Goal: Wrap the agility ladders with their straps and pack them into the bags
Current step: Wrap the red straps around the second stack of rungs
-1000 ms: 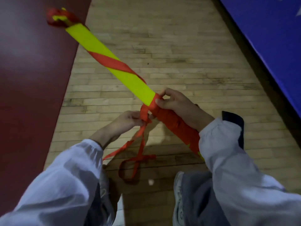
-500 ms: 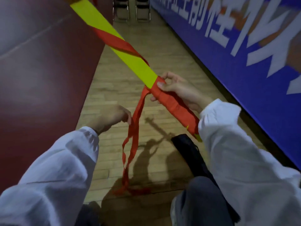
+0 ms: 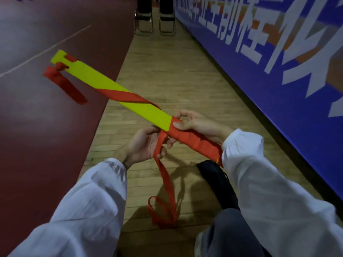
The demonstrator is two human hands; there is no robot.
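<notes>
The folded agility ladder (image 3: 118,93), a flat yellow bundle of rungs, is held in the air above the wooden floor (image 3: 167,71), slanting from the person's right sleeve up toward the dark red mat (image 3: 46,127) on the left. The right hand (image 3: 196,123) grips it near its lower end, thumb pressed on top and fingers curled underneath, right where tight turns of the red strap (image 3: 193,143) cover the yellow. The left hand (image 3: 143,145) sits just beside and below, palm up, its fingers pinching the loose run of strap as it leaves the wrapped part; from there the strap hangs down and ends in a loose heap of loops on the floor between the knees. Further up, 1 diagonal band of red crosses the rungs, and a knotted red tail dangles at the far tip. A black bag (image 3: 215,182) (only partly visible) lies on the floor under the right forearm. 2 folding chairs (image 3: 154,21) stand far back beside the blue banner (image 3: 278,62).
</notes>
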